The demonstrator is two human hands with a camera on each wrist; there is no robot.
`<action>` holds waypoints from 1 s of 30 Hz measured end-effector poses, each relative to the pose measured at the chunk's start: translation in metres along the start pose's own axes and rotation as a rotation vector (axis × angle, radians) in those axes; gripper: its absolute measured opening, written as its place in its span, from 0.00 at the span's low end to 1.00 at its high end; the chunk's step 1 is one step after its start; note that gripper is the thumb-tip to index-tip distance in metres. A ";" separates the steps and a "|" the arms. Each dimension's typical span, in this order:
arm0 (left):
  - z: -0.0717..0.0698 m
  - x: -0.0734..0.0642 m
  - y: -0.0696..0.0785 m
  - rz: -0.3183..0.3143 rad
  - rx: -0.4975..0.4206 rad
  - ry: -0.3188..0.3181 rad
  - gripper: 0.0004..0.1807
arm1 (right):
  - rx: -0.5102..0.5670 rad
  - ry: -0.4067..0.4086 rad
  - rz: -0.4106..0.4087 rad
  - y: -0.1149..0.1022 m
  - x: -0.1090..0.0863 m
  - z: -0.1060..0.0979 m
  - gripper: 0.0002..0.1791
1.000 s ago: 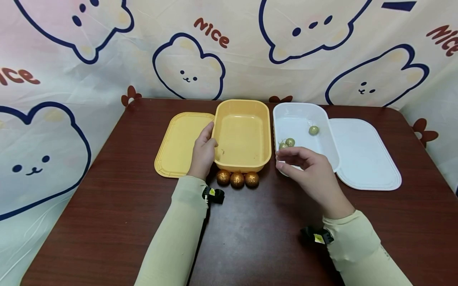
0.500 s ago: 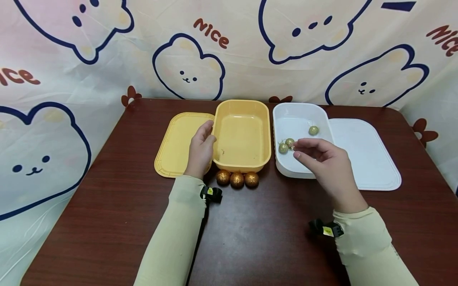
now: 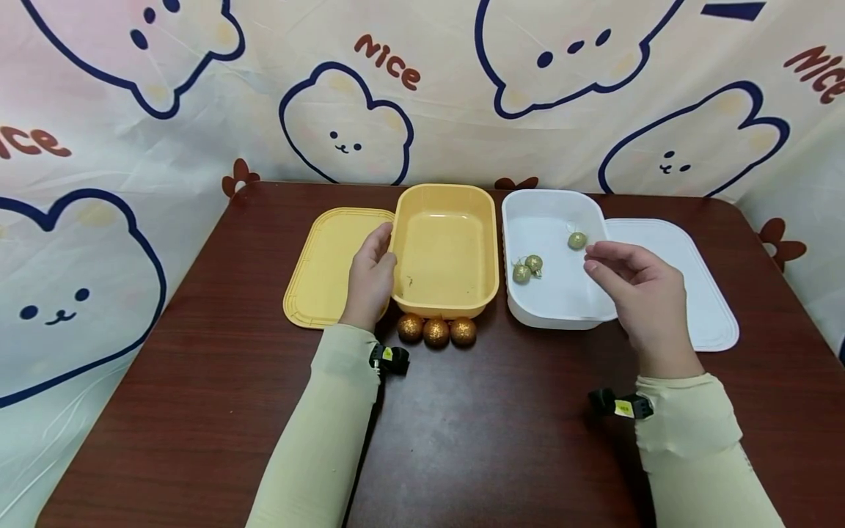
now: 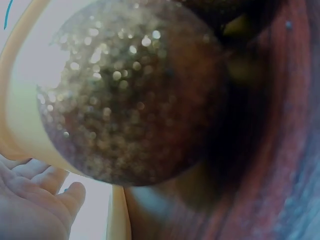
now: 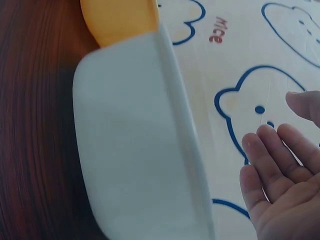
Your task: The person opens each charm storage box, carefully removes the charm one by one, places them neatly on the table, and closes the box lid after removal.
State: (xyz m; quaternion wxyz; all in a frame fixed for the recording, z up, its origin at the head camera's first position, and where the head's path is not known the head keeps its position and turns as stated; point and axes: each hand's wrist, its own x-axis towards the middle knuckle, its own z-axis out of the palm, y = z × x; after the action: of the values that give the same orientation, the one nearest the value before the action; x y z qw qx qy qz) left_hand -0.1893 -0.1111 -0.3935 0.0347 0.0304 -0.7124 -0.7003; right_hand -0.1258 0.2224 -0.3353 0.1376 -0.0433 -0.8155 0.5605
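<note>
In the left wrist view a blurred glitter ball [image 4: 130, 95] fills the middle and blocks most of the yellow container [image 3: 449, 257], and in the right wrist view the smooth outer wall of the white container [image 3: 557, 293] hides everything inside it. From the head, the left hand [image 3: 370, 279] covers part of the yellow lid [image 3: 320, 275]; its fingers lie extended along the container's left side, probably touching it, though the contact is hard to make out. The right hand [image 3: 647, 297] is at the white container's right rim, partly masking the white lid [image 3: 713, 312]; a narrow gap parts thumb and fingertips, with nothing held. Both containers look like plastic, rounded rectangles with the lids flat beside them. Three small gold balls [image 3: 577, 240] lie in the white container, two together at the left and one farther back at the right. Three larger, coarsely glittered bronze balls [image 3: 436, 333] line up at the yellow container's near edge on the dark, wood-grained table [image 3: 495, 440].
</note>
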 end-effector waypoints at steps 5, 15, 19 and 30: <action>0.000 0.001 -0.002 -0.010 -0.031 -0.006 0.29 | -0.037 0.071 0.061 0.010 0.007 -0.006 0.19; 0.003 -0.008 0.016 -0.049 -0.015 -0.010 0.29 | -0.043 0.119 0.125 0.024 0.015 -0.012 0.20; 0.005 -0.015 0.028 -0.049 -0.008 -0.016 0.29 | -0.049 0.129 0.134 0.030 0.017 -0.014 0.20; 0.001 0.001 -0.002 -0.017 0.003 -0.008 0.28 | -0.137 0.088 0.249 0.047 0.021 -0.016 0.26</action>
State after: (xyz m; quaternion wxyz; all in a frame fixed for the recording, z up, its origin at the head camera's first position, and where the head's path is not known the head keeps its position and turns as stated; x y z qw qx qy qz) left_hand -0.1901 -0.1098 -0.3951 0.0260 0.0337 -0.7132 -0.6997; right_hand -0.1457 0.2591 -0.3700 0.0991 -0.1778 -0.8333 0.5140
